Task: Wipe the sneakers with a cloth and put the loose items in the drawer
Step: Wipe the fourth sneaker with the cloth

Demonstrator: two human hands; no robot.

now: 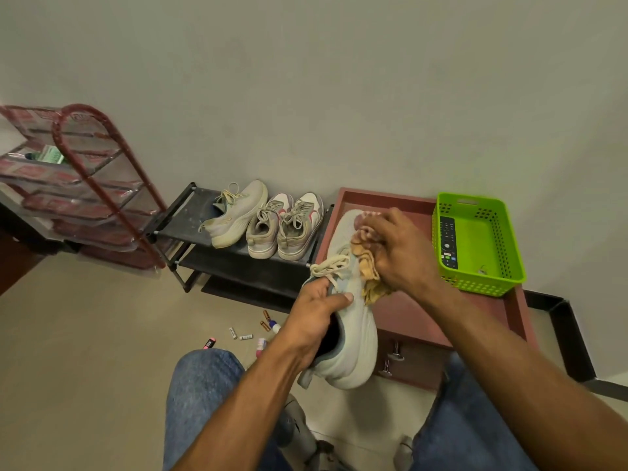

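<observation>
My left hand [316, 314] grips a pale grey-green sneaker [356, 341] at its collar, fingers inside the opening, toe pointing away. My right hand [399, 249] holds a crumpled tan and pink cloth [365, 263] pressed against the sneaker's upper near the laces. Three more sneakers [261, 220] stand on a low black shoe rack [190, 229]. Loose items lie on the floor below: batteries [241, 334], a small bottle [273, 326] and a pink marker [209, 343]. The maroon drawer unit [418, 334] has metal knobs on its front.
A green plastic basket [475, 277] holding a black remote [448, 241] sits on the maroon unit. A red-framed clear shelf rack [78, 185] stands at the left by the wall. My knees in jeans fill the bottom of the view.
</observation>
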